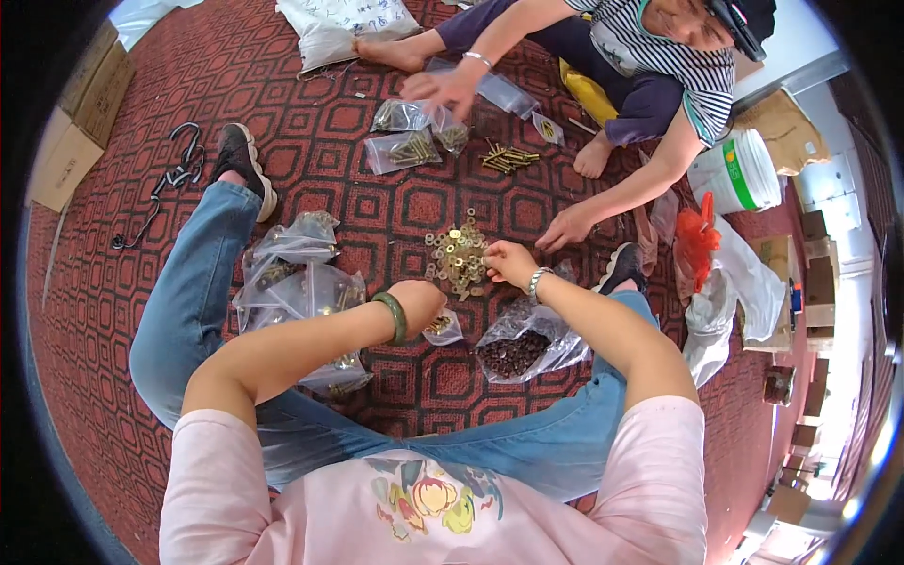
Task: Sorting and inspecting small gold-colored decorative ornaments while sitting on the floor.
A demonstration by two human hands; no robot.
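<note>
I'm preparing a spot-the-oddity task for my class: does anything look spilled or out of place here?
The washers and brass bolts stand out: both lie loose on the patterned carpet, while similar bolts sit in a clear bag. Each heap is compact, so this looks more deliberate than spilled.

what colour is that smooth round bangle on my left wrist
The smooth round bangle is dark green; it shows best in the head view.

Informal indoor workshop: you sit on a patterned red carpet (113,348) among loose washers (460,258), clear bags of small parts (307,294), a cardboard box (64,160) and a white bucket (755,168).
</note>
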